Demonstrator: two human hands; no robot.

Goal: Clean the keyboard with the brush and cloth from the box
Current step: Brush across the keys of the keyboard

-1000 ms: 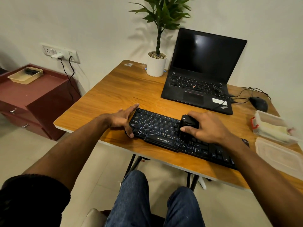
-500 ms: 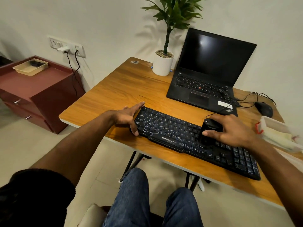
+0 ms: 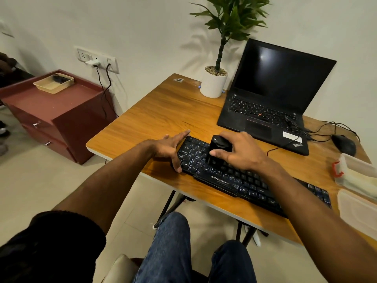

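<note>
Here the keyboard (image 3: 240,176) lies slantwise at the near edge of the desk (image 3: 163,111), and the right hand (image 3: 240,152) curls around a black brush (image 3: 217,148) set on the keys at its left end. The left hand (image 3: 169,148), fingers spread and straight, braces the keyboard's left edge. The box (image 3: 355,172) sits at the right, lid (image 3: 359,211) just nearer.

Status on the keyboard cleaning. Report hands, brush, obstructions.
Left hand flat, bracing left end of black backlit keyboard. Right hand grips black brush, down on the left keys. Nothing blocking; open clear plastic box at right.
</note>
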